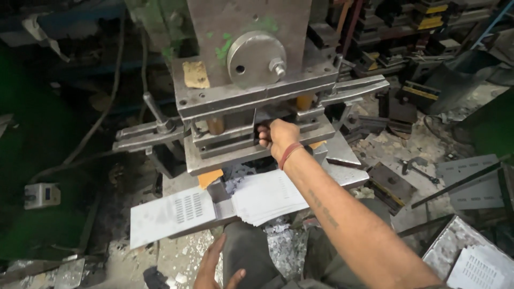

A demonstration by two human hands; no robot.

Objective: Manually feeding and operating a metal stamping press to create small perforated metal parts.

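The right hand (pixel 277 136) reaches forward into the gap of the press die (pixel 251 131), its fingers curled together at the opening; what they close on, if anything, is hidden in the dark slot. A red band (pixel 289 154) circles that wrist. The left hand (pixel 214 267) rests flat and spread on the person's knee, holding nothing. Just below the die, a stack of white punched sheets (pixel 267 195) lies on the press bed, and beside it to the left lies a single slotted sheet (pixel 171 214). Metal scrap chips (pixel 281 251) litter the floor between the legs. More punched sheets sit in a tray (pixel 455 241) at lower right.
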